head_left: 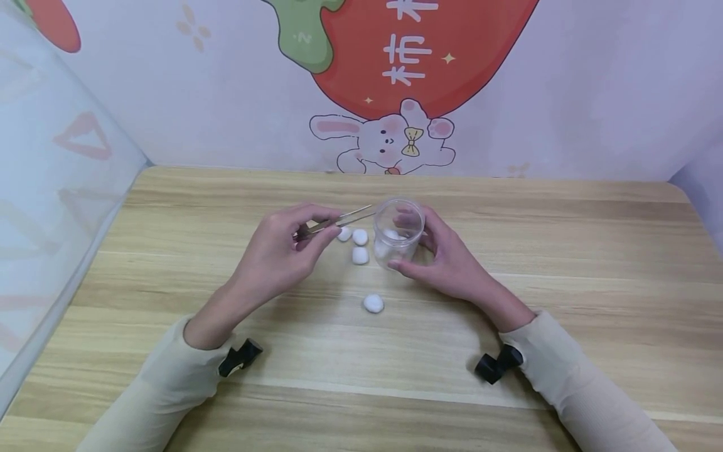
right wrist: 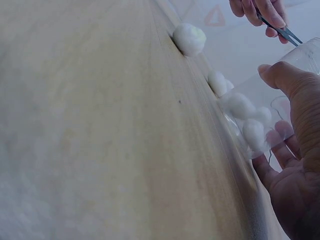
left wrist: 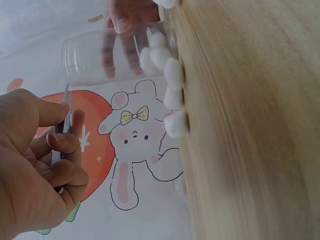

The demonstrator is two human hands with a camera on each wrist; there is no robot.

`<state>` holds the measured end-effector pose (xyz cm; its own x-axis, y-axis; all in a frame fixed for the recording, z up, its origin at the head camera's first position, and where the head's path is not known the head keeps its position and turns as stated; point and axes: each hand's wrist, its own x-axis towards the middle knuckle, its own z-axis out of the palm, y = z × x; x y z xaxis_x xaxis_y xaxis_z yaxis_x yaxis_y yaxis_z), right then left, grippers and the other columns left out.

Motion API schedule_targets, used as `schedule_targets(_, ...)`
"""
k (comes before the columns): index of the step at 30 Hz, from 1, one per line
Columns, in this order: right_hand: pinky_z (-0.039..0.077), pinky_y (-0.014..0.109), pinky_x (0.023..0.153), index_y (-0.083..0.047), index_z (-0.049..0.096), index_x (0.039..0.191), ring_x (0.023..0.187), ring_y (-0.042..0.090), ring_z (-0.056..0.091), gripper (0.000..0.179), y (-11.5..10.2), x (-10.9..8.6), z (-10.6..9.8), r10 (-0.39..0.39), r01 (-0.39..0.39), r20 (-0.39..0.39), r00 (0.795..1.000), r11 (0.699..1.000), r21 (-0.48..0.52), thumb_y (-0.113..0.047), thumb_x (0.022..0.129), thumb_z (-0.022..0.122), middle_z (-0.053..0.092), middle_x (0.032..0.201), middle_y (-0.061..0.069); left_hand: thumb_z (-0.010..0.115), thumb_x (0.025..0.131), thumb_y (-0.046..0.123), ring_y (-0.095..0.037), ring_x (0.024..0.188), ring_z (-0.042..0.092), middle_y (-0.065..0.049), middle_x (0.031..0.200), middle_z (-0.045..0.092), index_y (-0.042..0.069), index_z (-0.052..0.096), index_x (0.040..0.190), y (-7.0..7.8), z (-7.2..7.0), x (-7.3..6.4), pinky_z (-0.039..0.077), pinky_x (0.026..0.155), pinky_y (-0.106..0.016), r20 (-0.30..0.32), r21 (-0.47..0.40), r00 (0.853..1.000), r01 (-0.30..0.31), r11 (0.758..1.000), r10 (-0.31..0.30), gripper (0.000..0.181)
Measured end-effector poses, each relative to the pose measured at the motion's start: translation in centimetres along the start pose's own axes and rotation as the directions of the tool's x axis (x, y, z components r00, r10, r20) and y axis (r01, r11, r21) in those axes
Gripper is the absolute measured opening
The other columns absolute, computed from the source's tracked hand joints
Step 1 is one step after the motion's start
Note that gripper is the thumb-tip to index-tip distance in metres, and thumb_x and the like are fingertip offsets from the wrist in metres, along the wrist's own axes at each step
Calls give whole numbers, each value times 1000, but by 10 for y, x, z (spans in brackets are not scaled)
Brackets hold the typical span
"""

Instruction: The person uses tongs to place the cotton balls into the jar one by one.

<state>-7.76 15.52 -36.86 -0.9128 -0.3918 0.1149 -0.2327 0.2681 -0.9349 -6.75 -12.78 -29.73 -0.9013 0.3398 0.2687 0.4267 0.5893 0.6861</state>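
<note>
My left hand (head_left: 282,251) pinches a pair of metal tweezers (head_left: 356,215), whose two tips stand apart beside the mouth of a clear plastic jar (head_left: 398,242). Nothing sits between the tips. The right hand (head_left: 446,254) grips the jar from its right side, thumb at the front and fingers behind. Several white cotton balls (right wrist: 253,132) lie at the bottom inside the jar. Left of it, three cotton balls (head_left: 360,255) sit close together on the table, partly under the left hand in the head view. Another cotton ball (head_left: 373,304) lies nearer the front.
The wood-grain table (head_left: 361,395) runs back to a printed backdrop (head_left: 237,94) with a rabbit and a red fruit. A pale side panel (head_left: 62,188) borders the table on the left. Small black cameras (head_left: 241,358) are strapped at both sleeve cuffs.
</note>
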Motion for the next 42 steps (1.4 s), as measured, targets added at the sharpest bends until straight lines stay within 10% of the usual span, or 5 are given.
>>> schedule_targets(14,44,45,123,-14,43,156,144,22,53,83,1,1,3,-11,11,2,1000,1000,24,-5,85,87,55,151,6,75,99,16,-14,60,52,0,102,80,14,79,119,-21,-8,-11,40,53,-23,34,54,996,85,995,-87,20)
schedule_targets(28,45,46,122,-13,43,156,144,25,54,84,1,1,1,-12,12,-4,1000,1000,24,-3,85,87,54,152,10,71,103,25,-15,62,49,-2,96,78,17,79,119,-45,-16,-21,40,55,-27,123,116,957,247,962,-261,19)
schedule_targets(42,45,45,122,-14,43,156,144,24,54,85,0,1,0,-5,5,1,1000,1000,8,-5,85,87,55,152,8,71,103,24,-20,77,53,-6,109,79,15,78,120,-69,-9,-17,42,69,-31,174,121,941,273,954,-291,20)
